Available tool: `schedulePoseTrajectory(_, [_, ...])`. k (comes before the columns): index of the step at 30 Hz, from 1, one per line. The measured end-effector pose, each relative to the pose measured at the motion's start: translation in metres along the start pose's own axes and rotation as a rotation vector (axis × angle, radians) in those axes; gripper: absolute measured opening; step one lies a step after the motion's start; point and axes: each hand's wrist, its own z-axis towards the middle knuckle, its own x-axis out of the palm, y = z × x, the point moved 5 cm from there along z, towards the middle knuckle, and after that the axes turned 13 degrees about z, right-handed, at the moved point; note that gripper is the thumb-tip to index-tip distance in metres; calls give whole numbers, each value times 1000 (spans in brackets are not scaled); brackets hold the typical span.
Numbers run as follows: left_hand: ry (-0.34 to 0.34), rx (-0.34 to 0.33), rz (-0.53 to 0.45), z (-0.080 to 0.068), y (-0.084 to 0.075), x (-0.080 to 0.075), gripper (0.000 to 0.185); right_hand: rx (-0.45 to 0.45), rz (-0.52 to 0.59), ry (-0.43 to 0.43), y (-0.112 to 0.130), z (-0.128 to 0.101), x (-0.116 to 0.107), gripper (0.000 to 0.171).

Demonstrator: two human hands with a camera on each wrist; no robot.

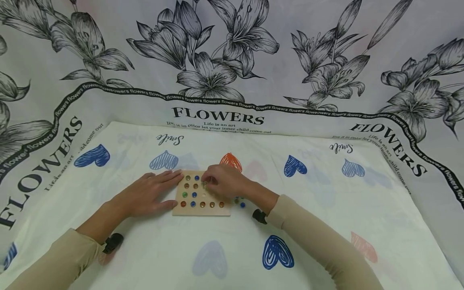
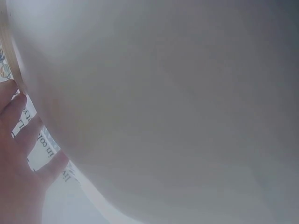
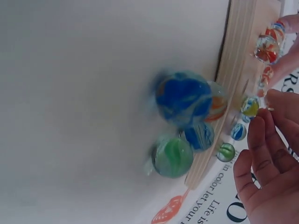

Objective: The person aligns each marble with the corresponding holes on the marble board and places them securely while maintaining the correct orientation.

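Note:
A square wooden board (image 1: pixel 207 212) lies on the cloth, with glass marbles in rows of round hollows. My left hand (image 1: pixel 154 193) rests along its left edge, fingers straight and thumb near the front corner. Over the board's back right part, my right hand (image 1: pixel 226 182) pinches a small glass marble between thumb and fingertips, mostly hidden by them. Just beside these fingertips sits a yellow and blue marble (image 3: pixel 250 106). Blue (image 3: pixel 183 98) and green (image 3: pixel 172 157) marbles lie loose on the cloth by the board's right side, partly under my right wrist in the head view.
A white cloth with printed hearts (image 1: pixel 278 252) covers the table. Behind it hangs a fabric with black flower drawings and lettering (image 1: pixel 217 116). Black wrist cameras (image 1: pixel 114 243) sit under both wrists. Pale cloth fills most of the left wrist view.

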Motion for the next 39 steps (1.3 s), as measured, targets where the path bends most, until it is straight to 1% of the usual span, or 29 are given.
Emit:
schedulePoseTrajectory(3, [4, -1, 0, 1, 0, 0, 75, -5, -25, 2, 2, 0, 0, 21])
schedulePoseTrajectory(13, [8, 3, 7, 2, 0, 2, 76, -19, -30, 4, 3, 1, 3, 22])
schedulePoseTrajectory(17, [6, 5, 9, 2, 0, 2, 76, -13, -18, 1, 2, 0, 2, 23])
schedulePoseTrajectory(22, [9, 2, 8, 2, 1, 4, 76, -3, 13, -29, -1, -4, -4, 23])
schedulePoseTrajectory(31, [3, 0, 5, 2, 0, 4, 76, 34, 75, -106, -17, -22, -25, 22])
schedulePoseTrajectory(35, [-7, 4, 7, 1, 1, 4, 76, 9, 87, -112, -22, -33, -31, 18])
schedulePoseTrajectory(39, [-5, 4, 12, 1, 1, 4, 76, 0, 79, -104, -27, -46, -33, 17])
